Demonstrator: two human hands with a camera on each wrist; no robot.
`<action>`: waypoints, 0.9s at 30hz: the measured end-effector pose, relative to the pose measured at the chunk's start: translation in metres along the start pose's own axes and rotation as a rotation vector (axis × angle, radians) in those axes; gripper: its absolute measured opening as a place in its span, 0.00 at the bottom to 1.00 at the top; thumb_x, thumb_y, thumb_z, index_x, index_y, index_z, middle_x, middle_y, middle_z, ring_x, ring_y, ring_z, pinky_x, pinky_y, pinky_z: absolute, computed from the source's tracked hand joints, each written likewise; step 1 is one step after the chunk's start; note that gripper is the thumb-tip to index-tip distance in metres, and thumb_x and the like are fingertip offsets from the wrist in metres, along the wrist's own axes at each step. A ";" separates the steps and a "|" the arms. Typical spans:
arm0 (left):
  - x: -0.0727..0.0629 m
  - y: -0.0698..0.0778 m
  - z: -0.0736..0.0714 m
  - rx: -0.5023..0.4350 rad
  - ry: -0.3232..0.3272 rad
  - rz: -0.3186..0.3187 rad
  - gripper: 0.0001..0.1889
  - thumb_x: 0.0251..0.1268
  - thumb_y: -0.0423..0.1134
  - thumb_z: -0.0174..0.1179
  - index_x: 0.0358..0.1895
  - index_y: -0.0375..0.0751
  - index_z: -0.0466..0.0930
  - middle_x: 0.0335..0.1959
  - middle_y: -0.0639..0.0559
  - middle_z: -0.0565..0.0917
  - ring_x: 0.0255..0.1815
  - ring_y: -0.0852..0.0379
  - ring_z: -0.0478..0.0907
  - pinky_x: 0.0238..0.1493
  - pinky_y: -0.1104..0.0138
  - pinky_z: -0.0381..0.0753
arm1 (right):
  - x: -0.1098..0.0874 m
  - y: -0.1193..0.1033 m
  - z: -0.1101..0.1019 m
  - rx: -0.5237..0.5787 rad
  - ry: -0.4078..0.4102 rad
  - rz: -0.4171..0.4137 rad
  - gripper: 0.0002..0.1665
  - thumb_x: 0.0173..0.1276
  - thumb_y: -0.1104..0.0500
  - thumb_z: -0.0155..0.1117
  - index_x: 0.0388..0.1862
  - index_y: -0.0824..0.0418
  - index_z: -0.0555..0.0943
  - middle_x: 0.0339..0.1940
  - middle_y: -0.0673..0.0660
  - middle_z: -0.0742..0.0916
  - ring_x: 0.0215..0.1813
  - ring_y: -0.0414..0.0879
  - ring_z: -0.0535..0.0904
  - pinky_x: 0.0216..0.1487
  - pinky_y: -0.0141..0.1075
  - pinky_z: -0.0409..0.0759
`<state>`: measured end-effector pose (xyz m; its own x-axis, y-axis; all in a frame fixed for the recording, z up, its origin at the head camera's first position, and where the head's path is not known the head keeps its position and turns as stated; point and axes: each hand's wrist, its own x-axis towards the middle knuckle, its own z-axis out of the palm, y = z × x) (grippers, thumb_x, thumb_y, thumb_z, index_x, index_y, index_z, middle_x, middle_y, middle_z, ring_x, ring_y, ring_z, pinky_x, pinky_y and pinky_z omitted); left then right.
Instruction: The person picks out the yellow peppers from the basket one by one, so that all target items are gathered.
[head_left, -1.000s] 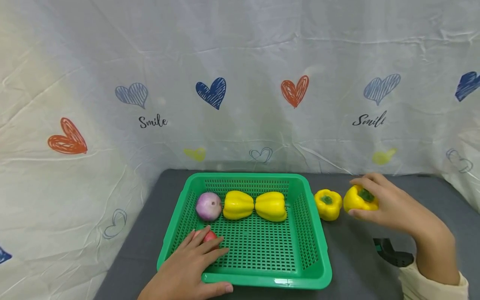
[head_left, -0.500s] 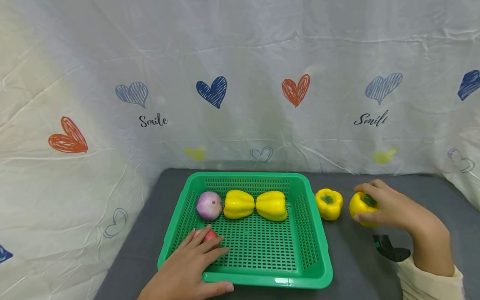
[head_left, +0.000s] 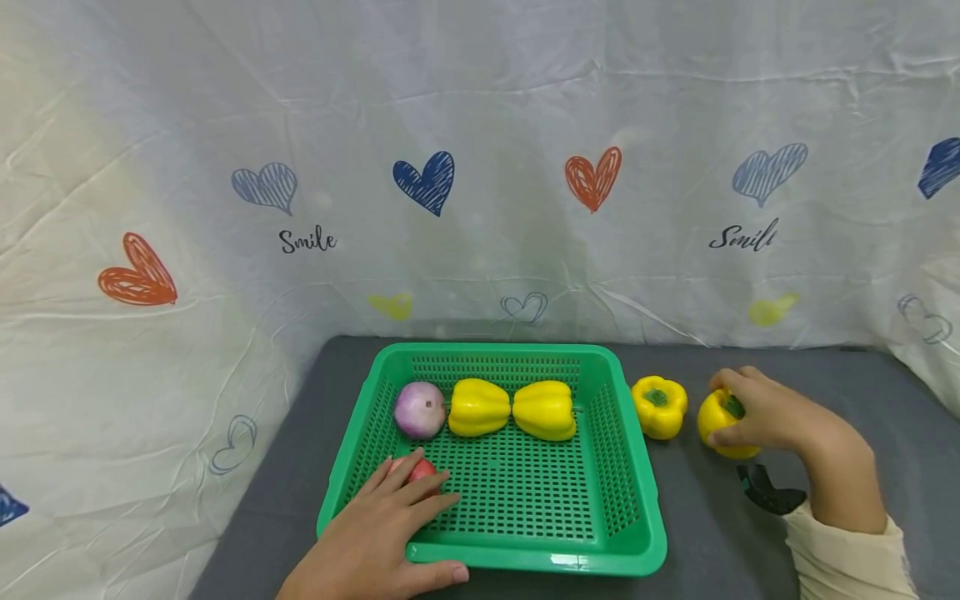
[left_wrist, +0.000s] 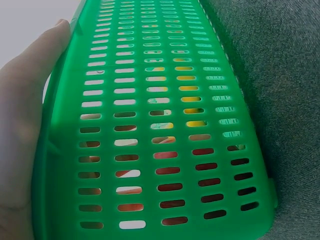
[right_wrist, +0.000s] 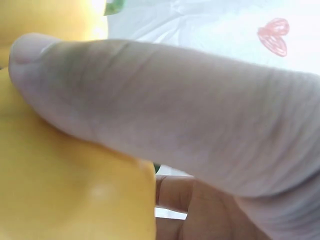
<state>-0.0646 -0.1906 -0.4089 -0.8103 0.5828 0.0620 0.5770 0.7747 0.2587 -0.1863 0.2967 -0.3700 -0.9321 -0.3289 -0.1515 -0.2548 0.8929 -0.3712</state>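
My right hand (head_left: 776, 421) grips a yellow bell pepper (head_left: 714, 423) low over the grey table, right of the green basket (head_left: 536, 560). In the right wrist view its thumb lies across the pepper's yellow skin (right_wrist: 75, 190). Beside it, against the basket's right side, a second yellow bell pepper (head_left: 660, 408) stands upright, green stem up. My left hand (head_left: 375, 521) reaches over the basket's near left corner. Its spread fingers rest on a round red thing (head_left: 422, 472), mostly hidden beneath them, and the thumb lies along the front rim.
Inside the basket, a round purple-and-white vegetable (head_left: 420, 410) and two yellow bell peppers, one left (head_left: 478, 407) and one right (head_left: 544, 410), lie in a row at the back. A white cloth with printed hearts (head_left: 480, 275) hangs behind the grey table (head_left: 697, 533).
My right hand has brought its pepper down and slightly right, away from the standing pepper. My left hand has stayed in place over the red thing.
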 end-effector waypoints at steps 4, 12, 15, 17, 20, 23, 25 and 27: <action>-0.001 0.000 0.001 0.000 -0.002 -0.002 0.38 0.64 0.76 0.49 0.63 0.52 0.82 0.68 0.52 0.75 0.75 0.37 0.59 0.70 0.36 0.56 | 0.003 0.002 0.003 -0.001 -0.008 0.005 0.43 0.51 0.50 0.83 0.58 0.71 0.74 0.46 0.67 0.76 0.40 0.55 0.74 0.37 0.48 0.76; -0.001 0.001 -0.001 0.005 -0.012 -0.008 0.38 0.64 0.76 0.48 0.63 0.52 0.81 0.69 0.52 0.74 0.75 0.37 0.59 0.70 0.36 0.56 | 0.007 0.002 0.007 0.005 -0.022 0.025 0.41 0.51 0.50 0.83 0.55 0.71 0.73 0.46 0.67 0.76 0.42 0.57 0.74 0.38 0.50 0.77; -0.001 0.002 -0.001 0.010 -0.005 -0.006 0.38 0.64 0.76 0.48 0.63 0.52 0.81 0.69 0.51 0.74 0.75 0.37 0.59 0.70 0.36 0.56 | 0.008 0.000 0.008 0.012 -0.029 0.025 0.40 0.51 0.50 0.83 0.53 0.70 0.73 0.44 0.66 0.76 0.41 0.56 0.74 0.38 0.49 0.77; -0.001 0.002 -0.001 0.014 0.000 -0.004 0.38 0.64 0.76 0.48 0.63 0.52 0.82 0.69 0.51 0.74 0.75 0.37 0.59 0.69 0.36 0.57 | 0.009 0.000 0.008 0.010 -0.034 0.024 0.39 0.50 0.51 0.83 0.52 0.70 0.73 0.44 0.66 0.76 0.40 0.56 0.74 0.38 0.49 0.77; -0.001 0.001 0.000 0.018 0.007 -0.002 0.38 0.64 0.76 0.48 0.63 0.52 0.82 0.69 0.51 0.74 0.75 0.37 0.59 0.69 0.36 0.57 | 0.010 -0.001 0.009 0.006 -0.044 0.025 0.39 0.50 0.51 0.83 0.51 0.70 0.73 0.44 0.67 0.76 0.40 0.57 0.75 0.38 0.50 0.77; -0.002 0.001 0.000 0.023 0.016 0.002 0.38 0.64 0.76 0.48 0.62 0.52 0.82 0.68 0.51 0.75 0.75 0.37 0.59 0.69 0.35 0.58 | 0.011 -0.003 0.009 0.004 -0.055 0.031 0.39 0.50 0.50 0.83 0.52 0.70 0.73 0.44 0.67 0.75 0.41 0.57 0.75 0.38 0.51 0.78; -0.002 0.001 0.000 0.025 0.022 0.005 0.38 0.64 0.76 0.48 0.62 0.52 0.82 0.68 0.51 0.75 0.75 0.37 0.60 0.68 0.35 0.58 | 0.011 -0.003 0.009 0.004 -0.057 0.034 0.40 0.51 0.50 0.83 0.53 0.70 0.73 0.46 0.68 0.75 0.42 0.58 0.75 0.39 0.52 0.78; -0.002 0.001 0.000 0.027 0.024 0.007 0.38 0.64 0.76 0.48 0.62 0.52 0.82 0.68 0.51 0.75 0.75 0.37 0.60 0.68 0.35 0.58 | 0.011 -0.003 0.009 0.005 -0.057 0.035 0.42 0.51 0.49 0.83 0.55 0.71 0.73 0.47 0.69 0.75 0.44 0.60 0.75 0.40 0.53 0.78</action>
<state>-0.0622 -0.1907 -0.4090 -0.8082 0.5824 0.0868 0.5850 0.7771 0.2321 -0.1933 0.2874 -0.3786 -0.9243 -0.3149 -0.2157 -0.2211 0.9024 -0.3698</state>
